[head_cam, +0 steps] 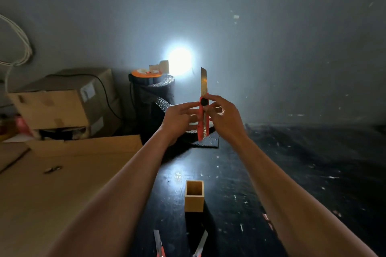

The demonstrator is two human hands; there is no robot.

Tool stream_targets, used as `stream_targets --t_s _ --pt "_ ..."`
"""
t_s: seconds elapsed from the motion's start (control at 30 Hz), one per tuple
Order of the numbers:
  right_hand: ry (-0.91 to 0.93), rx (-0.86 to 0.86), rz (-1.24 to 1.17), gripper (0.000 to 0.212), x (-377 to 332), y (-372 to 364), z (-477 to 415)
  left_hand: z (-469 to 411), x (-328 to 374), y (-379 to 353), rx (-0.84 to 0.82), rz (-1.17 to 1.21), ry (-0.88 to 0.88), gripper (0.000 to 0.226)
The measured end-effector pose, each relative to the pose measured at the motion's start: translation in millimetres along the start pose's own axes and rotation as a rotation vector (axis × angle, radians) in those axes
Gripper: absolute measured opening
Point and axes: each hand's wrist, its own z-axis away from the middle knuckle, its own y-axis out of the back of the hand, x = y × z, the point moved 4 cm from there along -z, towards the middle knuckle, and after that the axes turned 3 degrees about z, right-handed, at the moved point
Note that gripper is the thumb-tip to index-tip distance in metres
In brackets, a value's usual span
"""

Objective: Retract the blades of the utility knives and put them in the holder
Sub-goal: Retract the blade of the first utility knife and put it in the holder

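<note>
Counter [292,173] of dark, scuffed wood fills the right side under my arms, with flat cardboard [52,183] spread across its left part and stacked boxes [62,102] behind that. Near the middle stands the small square wooden holder [194,196], open end up and nothing inside it that I can see. My left hand [177,121] and right hand [225,119] are both raised well above it and closed on a red utility knife [203,119], held upright with its blade [203,82] out and pointing up; my fingers pinch around its black slider knob [204,101]. Two more knives [159,244] lie at the near edge, blades out.
</note>
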Motion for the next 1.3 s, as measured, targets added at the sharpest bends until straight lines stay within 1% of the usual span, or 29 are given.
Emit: stream_targets --t_s 0.07,0.13,0.23,0.33,0.5,0.6,0.73,0.83,1.03,1.13,1.23,1.3 --pt "0.032 0.029 0.003 0.021 -6 4 -7 -3 9 -2 -0.024 -0.019 -0.014 0.048" --pt "0.019 0.025 0.007 0.016 -6 6 -15 -3 16 -5 -0.040 -0.018 -0.026 0.046" --pt "-0.015 0.003 0.004 0.018 -3 7 -19 -6 22 -7 -0.035 0.011 -0.044 0.044" --pt "-0.012 0.018 -0.070 0.017 -5 11 -16 -11 24 -8 -0.047 0.052 -0.051 0.043" --pt "-0.039 -0.005 -0.136 0.015 -2 15 -11 -13 27 -8 -0.059 0.061 -0.024 0.047" --pt "-0.066 -0.034 -0.189 0.014 2 18 -6 -14 23 -8 -0.059 0.085 -0.003 0.044" --pt "-0.070 -0.105 -0.177 0.012 2 18 3 -14 23 -6 -0.039 0.106 0.012 0.043" --pt "-0.073 -0.122 -0.174 0.014 3 17 9 -14 29 -7 -0.021 0.083 -0.006 0.044" --pt "-0.049 -0.087 -0.140 0.013 -1 16 12 -9 39 -11 0.003 0.035 -0.019 0.043" --pt "-0.052 -0.045 -0.124 0.017 -5 17 13 -8 42 -13 0.002 0.019 -0.020 0.042" --pt "-0.043 -0.047 -0.106 0.012 -5 17 13 -7 45 -14 -0.006 0.000 -0.034 0.042" --pt "-0.026 -0.056 -0.106 0.012 -6 18 14 -8 45 -14 -0.006 0.000 -0.044 0.042"
